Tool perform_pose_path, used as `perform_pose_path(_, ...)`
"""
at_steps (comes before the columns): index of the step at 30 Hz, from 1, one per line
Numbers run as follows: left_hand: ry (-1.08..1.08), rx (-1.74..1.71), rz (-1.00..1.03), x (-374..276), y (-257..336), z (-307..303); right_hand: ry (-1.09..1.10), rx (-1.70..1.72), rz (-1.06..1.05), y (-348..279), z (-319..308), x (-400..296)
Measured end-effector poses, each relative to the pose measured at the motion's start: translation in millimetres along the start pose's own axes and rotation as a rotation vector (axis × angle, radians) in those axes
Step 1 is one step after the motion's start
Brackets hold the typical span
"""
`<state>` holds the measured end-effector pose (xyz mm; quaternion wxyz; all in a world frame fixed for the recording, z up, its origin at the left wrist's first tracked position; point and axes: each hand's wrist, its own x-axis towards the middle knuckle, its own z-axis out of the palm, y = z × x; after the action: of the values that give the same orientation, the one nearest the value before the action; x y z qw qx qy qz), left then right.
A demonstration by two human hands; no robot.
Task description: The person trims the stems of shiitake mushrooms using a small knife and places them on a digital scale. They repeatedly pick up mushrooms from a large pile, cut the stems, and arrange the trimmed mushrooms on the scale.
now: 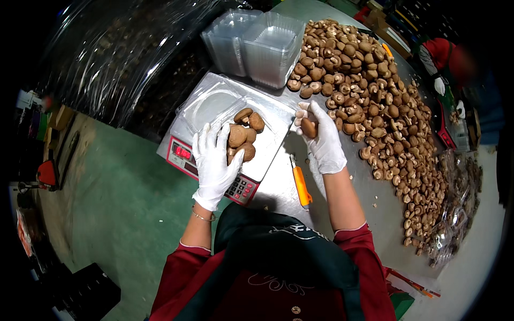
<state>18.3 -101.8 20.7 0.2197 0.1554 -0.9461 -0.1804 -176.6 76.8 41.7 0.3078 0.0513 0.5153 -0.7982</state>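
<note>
My white-gloved left hand lies palm down against several brown shiitake mushrooms, its fingers spread. Its palm side is hidden, so a grip cannot be made out. These mushrooms sit in a clear plastic container on the metal plate of a digital scale with a lit red display. To the right of the scale, my gloved right hand holds a single brown mushroom in its curled fingers. Below that hand, an orange-handled utility knife lies on the metal table.
A large heap of shiitake mushrooms spreads along the table's right side. Stacked clear plastic containers stand behind the scale. Film-wrapped goods rise at the far left. A co-worker in red is at the upper right, near another scale.
</note>
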Motion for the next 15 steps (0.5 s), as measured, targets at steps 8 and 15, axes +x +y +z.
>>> perform_pose_path(8, -0.157, -0.017, 0.001, 5, -2, -2, -0.289, -1.163, -0.803, 30, 59, -10)
perform_pose_path(15, -0.184, -0.055, -0.001, 4, -7, -5, -0.363, -0.726, -0.810, 70, 18, -41)
